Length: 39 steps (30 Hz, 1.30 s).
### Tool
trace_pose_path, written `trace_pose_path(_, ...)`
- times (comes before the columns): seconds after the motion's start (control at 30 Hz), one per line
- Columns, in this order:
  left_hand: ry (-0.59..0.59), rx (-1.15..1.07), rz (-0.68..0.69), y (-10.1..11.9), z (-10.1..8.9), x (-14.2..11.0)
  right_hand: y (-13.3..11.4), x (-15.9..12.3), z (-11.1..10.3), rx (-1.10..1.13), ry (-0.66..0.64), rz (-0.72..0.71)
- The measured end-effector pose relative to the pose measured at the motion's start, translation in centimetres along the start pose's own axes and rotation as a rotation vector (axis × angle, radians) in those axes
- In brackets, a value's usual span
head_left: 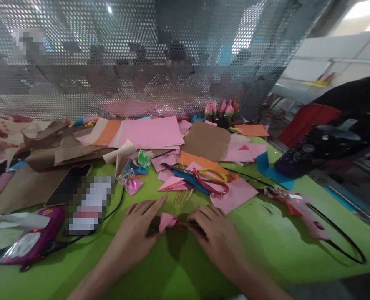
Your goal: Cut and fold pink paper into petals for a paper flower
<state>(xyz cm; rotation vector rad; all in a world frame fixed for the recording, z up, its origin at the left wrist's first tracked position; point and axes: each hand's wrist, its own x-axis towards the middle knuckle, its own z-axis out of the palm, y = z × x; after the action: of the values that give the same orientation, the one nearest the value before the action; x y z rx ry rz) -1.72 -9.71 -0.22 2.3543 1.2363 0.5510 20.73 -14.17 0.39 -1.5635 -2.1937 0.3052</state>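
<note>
A small rolled pink paper flower [167, 221] with a thin brown stem is held low above the green table between my two hands. My left hand [140, 221] is at the flower's left side, thumb against the paper and index finger stretched forward; its other fingertips are partly hidden. Curled fingers and thumb of my right hand [214, 231] close on the stem's right end. Just beyond lie a folded pink paper piece [174, 183], several thin sticks [182, 196] and red-and-yellow-handled scissors [210, 181].
A pink glue gun [300, 210] with a looped cable lies right. A purple power strip [36, 237] and a phone [67, 185] are left. Pink sheets [150, 132], brown card [207, 141] and scraps fill the back, before a perforated metal panel [134, 62]. Finished cone-shaped pieces [228, 109] stand there.
</note>
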Motion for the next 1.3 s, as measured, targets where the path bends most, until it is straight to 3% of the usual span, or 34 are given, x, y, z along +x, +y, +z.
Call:
trace_pose_path(0.23,-0.080,-0.042,0.061,1.5,-0.9,1.4,0.2,0.0,0.1,0.022,0.002,-0.010)
trace_pose_path(0.63,-0.077,-0.092,0.037,1.6,-0.5,1.3,-0.1,0.0,-1.0,0.238,0.001,0.035)
trace_pose_path(0.87,-0.041,-0.421,-0.143,1.2,-0.3,1.5,0.0,-0.2,-1.4,0.372,0.081,0.070)
trace_pose_path(1.1,-0.156,-0.837,-0.223,1.5,-1.1,1.6,0.8,-0.2,-1.2,0.453,0.093,0.093)
trace_pose_path(1.3,-0.057,-0.595,-0.231,2.2,-0.3,1.8,0.5,-0.2,-1.1,0.488,0.087,0.115)
